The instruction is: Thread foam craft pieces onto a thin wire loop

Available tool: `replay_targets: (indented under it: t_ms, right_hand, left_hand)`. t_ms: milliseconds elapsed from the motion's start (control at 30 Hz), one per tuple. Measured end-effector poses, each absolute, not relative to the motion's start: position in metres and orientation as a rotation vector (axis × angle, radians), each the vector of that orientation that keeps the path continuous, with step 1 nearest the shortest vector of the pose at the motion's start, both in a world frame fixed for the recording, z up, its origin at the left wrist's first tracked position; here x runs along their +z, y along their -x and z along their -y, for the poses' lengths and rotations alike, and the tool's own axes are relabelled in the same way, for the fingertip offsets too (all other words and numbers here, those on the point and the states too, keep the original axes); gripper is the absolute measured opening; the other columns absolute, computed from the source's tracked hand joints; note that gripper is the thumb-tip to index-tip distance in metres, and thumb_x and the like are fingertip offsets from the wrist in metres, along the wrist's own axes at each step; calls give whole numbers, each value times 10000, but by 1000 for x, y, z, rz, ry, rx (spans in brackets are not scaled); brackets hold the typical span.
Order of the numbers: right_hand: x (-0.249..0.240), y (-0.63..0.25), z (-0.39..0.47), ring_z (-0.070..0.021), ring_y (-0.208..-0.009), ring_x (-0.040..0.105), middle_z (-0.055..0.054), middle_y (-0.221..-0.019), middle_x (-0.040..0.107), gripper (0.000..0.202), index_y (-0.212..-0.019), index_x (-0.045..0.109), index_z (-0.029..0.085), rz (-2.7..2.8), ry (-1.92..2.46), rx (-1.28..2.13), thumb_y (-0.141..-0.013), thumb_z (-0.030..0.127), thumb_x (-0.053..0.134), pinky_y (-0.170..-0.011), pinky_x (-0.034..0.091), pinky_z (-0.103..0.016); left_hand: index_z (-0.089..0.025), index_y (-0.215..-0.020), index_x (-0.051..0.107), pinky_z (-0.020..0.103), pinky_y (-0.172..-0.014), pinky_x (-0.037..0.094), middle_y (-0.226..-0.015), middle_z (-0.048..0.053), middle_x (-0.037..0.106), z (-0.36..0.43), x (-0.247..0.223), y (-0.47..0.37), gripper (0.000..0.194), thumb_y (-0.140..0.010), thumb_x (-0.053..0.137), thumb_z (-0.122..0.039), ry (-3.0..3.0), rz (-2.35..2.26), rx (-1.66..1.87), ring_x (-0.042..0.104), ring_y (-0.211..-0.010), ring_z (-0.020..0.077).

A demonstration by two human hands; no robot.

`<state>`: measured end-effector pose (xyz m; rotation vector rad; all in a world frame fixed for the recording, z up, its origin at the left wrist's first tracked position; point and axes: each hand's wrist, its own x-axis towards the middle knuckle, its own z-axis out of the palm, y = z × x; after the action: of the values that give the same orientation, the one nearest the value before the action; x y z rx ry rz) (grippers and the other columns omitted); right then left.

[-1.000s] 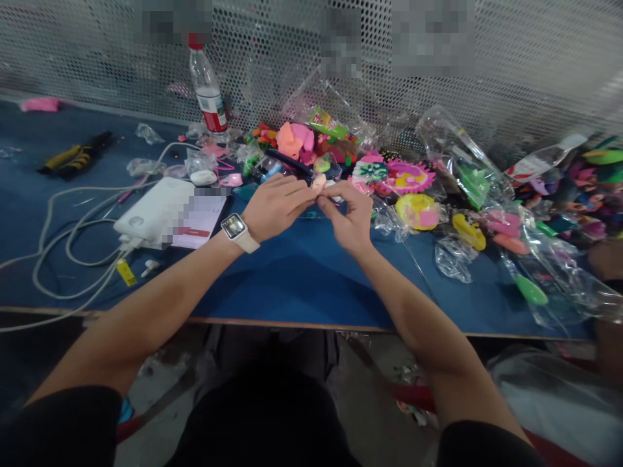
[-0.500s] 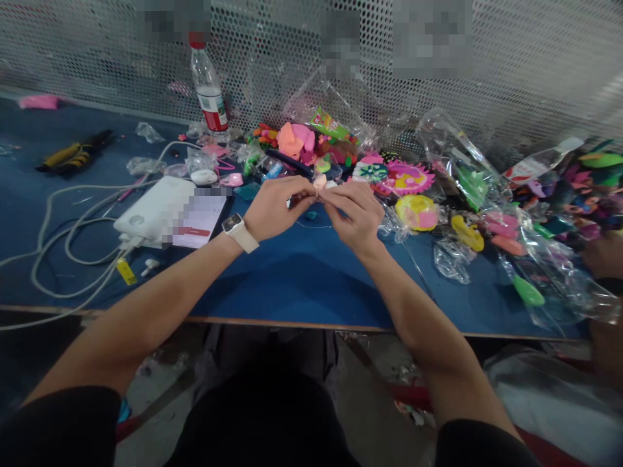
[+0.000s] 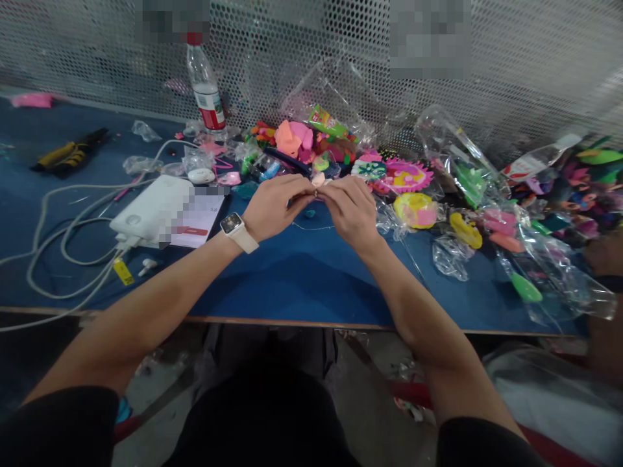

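My left hand [image 3: 273, 206], with a watch [image 3: 232, 225] on its wrist, is closed in a pinch over the middle of the blue table. My right hand [image 3: 351, 211] pinches too, and its fingertips meet those of the left. Whatever lies between the fingertips is tiny and mostly hidden. Right behind them shows a pale peach lump [image 3: 318, 179]; whether it is held or lies beyond the fingers I cannot tell. Below the hands runs a thin pale thread [image 3: 311, 228]. A small teal bit [image 3: 310, 213] lies between the hands.
Colourful clay pieces, a pink-and-yellow scalloped shape [image 3: 407, 176] and clear wrappers crowd the back and right. To the left are a white power bank [image 3: 150, 204] with cables, a phone [image 3: 197, 217], pliers [image 3: 71, 154] and a bottle [image 3: 209, 97]. Another person's arm [image 3: 606, 259] is at far right.
The view has shifted very slightly. Both hands stay together at the same place, with the fingers drawn a little closer and the right hand turned slightly.
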<state>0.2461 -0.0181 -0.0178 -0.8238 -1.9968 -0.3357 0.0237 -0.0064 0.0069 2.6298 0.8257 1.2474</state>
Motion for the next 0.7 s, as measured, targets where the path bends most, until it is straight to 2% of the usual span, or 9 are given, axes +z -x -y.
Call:
replay_targets:
  t_ms: [200,367,433,500,567,633,700]
  right_hand:
    - [-12,-241,21,-250,-1033,688,-42,-1079,747,227,-1157,735,329,2001,901,-231,-1133,407,523,-973,567,-472]
    - [-13,-239,21,-262,-1024,698,-50,-1033,754,204,-1083,753,309,1897,927,-160,-1108,401,572,-951,588,-485]
    - [-13,-241,19,-258,-1005,704,-53,-1010,754,213,-1058,758,292,1834,961,-123,-1099,406,583,-947,592,-478]
    - [-13,-243,18,-254,-984,707,-55,-987,749,229,-1046,759,276,1761,1009,-73,-1085,436,600,-945,595,-469]
    - [-13,-246,15,-245,-956,710,-54,-970,745,258,-1034,753,262,1686,1048,-22,-1070,474,612,-926,599,-453]
    - [-13,-249,13,-228,-917,712,-50,-959,745,275,-1018,743,252,1621,1069,11,-1056,494,620,-887,602,-426]
    - [-13,-249,11,-207,-863,710,-41,-939,749,263,-995,730,245,1584,1077,26,-1041,485,635,-836,601,-394]
  left_hand:
    - [-213,-983,721,386,-855,555,-923,63,735,2,7,-22,161,-1058,611,-303,-2653,-783,1252,705,-895,230]
    - [-198,-1022,732,306,-741,566,-896,44,766,0,7,-24,109,-999,689,-296,-2353,-841,1222,714,-799,176]
    - [-199,-1186,705,279,-712,573,-931,46,778,-4,4,-23,258,-956,745,-309,-2229,-841,1223,732,-805,167]
    - [-200,-1371,616,263,-691,579,-985,54,784,-9,-2,-21,522,-894,806,-294,-2144,-839,1240,747,-810,163]
    - [-195,-1440,554,259,-671,586,-998,58,785,-15,-9,-19,663,-845,837,-264,-2102,-844,1236,752,-790,161]
    - [-183,-1373,587,265,-667,598,-950,49,780,-19,-14,-18,583,-845,824,-248,-2086,-860,1218,750,-760,160]
    - [-173,-1226,644,275,-674,612,-899,43,770,-22,-17,-18,382,-880,786,-252,-2082,-887,1223,745,-736,158]
